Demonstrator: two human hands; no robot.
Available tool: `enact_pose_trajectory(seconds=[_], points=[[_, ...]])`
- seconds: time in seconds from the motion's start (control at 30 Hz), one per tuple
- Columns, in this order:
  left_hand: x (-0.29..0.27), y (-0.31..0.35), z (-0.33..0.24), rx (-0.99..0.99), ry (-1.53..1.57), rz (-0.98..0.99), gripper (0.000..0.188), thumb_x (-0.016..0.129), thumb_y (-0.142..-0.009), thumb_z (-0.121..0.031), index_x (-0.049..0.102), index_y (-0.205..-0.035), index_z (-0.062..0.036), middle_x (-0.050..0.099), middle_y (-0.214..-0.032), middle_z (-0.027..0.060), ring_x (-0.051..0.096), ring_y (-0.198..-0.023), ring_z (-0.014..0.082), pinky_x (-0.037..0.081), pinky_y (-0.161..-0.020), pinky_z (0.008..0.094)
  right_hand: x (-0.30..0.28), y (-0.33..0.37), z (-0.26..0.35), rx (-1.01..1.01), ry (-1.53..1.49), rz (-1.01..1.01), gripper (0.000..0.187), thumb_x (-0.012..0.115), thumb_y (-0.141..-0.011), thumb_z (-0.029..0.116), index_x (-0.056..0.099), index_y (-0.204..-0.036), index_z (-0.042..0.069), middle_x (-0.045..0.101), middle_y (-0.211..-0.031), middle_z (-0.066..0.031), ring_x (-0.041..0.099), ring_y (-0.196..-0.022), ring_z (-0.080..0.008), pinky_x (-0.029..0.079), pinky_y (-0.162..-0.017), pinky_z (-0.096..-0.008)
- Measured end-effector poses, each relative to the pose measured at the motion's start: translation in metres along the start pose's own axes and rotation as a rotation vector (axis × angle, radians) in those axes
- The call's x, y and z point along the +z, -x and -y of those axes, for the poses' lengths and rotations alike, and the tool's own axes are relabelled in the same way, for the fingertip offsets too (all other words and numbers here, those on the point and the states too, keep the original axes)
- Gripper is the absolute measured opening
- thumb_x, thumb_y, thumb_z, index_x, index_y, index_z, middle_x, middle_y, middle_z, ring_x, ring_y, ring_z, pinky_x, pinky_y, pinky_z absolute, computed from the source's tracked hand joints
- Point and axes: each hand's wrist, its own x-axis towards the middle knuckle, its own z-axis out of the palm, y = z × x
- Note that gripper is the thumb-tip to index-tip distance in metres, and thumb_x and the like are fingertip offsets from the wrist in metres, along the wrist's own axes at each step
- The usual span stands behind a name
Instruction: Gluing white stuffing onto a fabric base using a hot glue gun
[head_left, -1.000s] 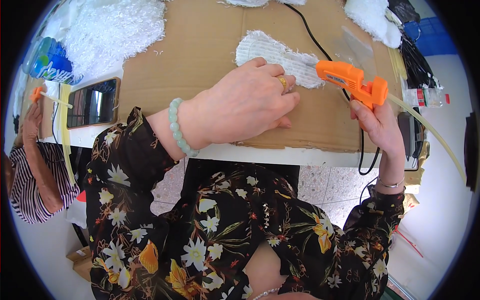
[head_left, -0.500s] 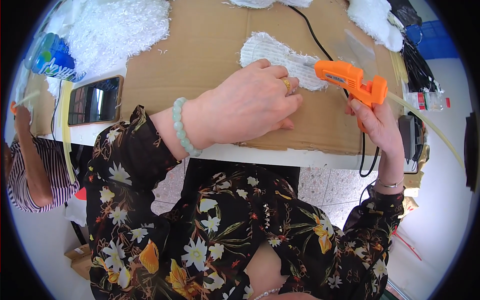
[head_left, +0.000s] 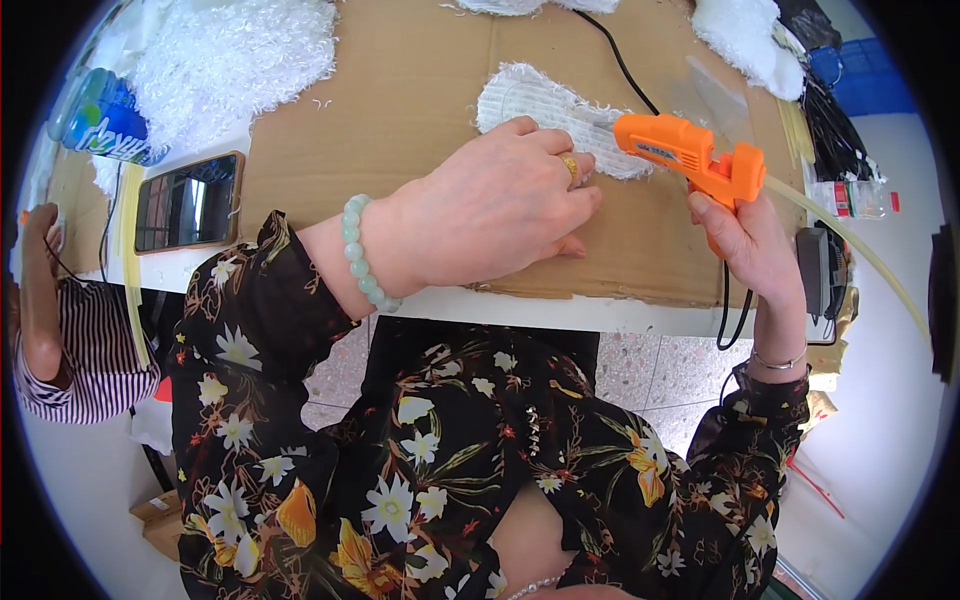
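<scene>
Orange glue gun (head_left: 685, 155) clasped in the right hand (head_left: 752, 240); left hand (head_left: 490, 205) over white pad (head_left: 572, 115), its fingers' hold hidden from me.

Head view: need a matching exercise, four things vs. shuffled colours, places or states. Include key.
Things:
1. Glue gun
2. Phone
3. Beaded bracelet
4. Fuzzy-edged fabric piece

Descriptions:
A. Pale green
B. White, lying on the cardboard
C. Orange, held in the right hand
D. Flat, dark screen facing up

Pairs: 1-C, 2-D, 3-A, 4-B
</scene>
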Motion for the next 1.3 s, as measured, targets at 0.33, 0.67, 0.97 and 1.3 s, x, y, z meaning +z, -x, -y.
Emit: enact_pose_trajectory(seconds=[0.33,0.67,0.97,1.3], points=[[0.002,0.0,0.001,0.005,0.011,-0.01,0.029,0.067,-0.077,-0.032,0.061,-0.082,-0.004,0.062,-0.091,0.007,0.057,-0.088,0.0212,0.044,-0.075,0.0329,-0.005,0.002,-0.002,-0.097,0.049,-0.026,0.026,0.055,-0.092,0.026,0.051,-0.104,0.002,0.049,-0.076,0.0017,0.042,-0.064,-0.0064,0.037,-0.057,-0.0222],[0.002,0.0,0.001,0.007,0.012,-0.027,0.029,0.066,-0.078,-0.032,0.06,-0.08,-0.0036,0.062,-0.091,0.0069,0.057,-0.088,0.021,0.045,-0.076,0.0329,-0.014,0.015,-0.006,0.06,0.001,-0.03,0.024,0.055,-0.092,0.025,0.051,-0.101,0.003,0.049,-0.077,0.0016,0.044,-0.067,-0.0063,0.037,-0.058,-0.0218],[0.001,-0.001,0.0,0.01,0.013,-0.019,0.029,0.066,-0.077,-0.032,0.061,-0.083,-0.0038,0.062,-0.091,0.0072,0.057,-0.089,0.0212,0.045,-0.076,0.0332,0.0,-0.002,0.002,-0.026,-0.2,-0.033,0.023,0.052,-0.092,0.023,0.051,-0.103,0.002,0.051,-0.082,-0.001,0.049,-0.075,-0.0094,0.041,-0.068,-0.0243],[-0.003,-0.002,-0.004,0.007,0.024,-0.005,0.028,0.067,-0.077,-0.031,0.062,-0.083,-0.0037,0.062,-0.088,0.0069,0.058,-0.088,0.021,0.046,-0.075,0.0331,0.009,-0.015,0.013,-0.048,-0.053,0.0,0.031,0.056,-0.091,0.022,0.049,-0.113,0.0,0.052,-0.08,-0.0001,0.047,-0.072,-0.0076,0.04,-0.063,-0.0232]])
